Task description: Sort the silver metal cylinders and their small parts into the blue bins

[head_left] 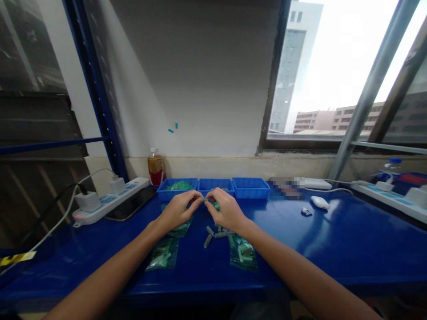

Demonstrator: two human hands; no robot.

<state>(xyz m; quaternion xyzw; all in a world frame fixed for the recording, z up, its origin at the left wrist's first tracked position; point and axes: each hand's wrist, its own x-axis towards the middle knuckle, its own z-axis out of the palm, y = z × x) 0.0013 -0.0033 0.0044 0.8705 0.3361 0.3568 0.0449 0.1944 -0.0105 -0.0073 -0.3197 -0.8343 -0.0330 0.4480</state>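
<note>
My left hand [183,208] and my right hand [226,209] meet fingertip to fingertip above the middle of the blue table [202,271]. Both are closed in a pinch on something small between them, too tiny and blurred to name. A bit of green shows under my right fingers; I cannot tell whether it is held. Several grey metal cylinders [207,241] lie loose below my hands. A clear bag [163,254] of green-tinted pieces rests near my left forearm, another bag [244,254] with pale sticks beside my right forearm.
Behind my hands stand three blue bins: a left bin [160,192] holding green pieces, a middle bin [216,181], and a right bin [251,192]. A drink bottle [156,168], phone [131,205] and power strip [96,212] are left; a white earbud case [319,202] is right.
</note>
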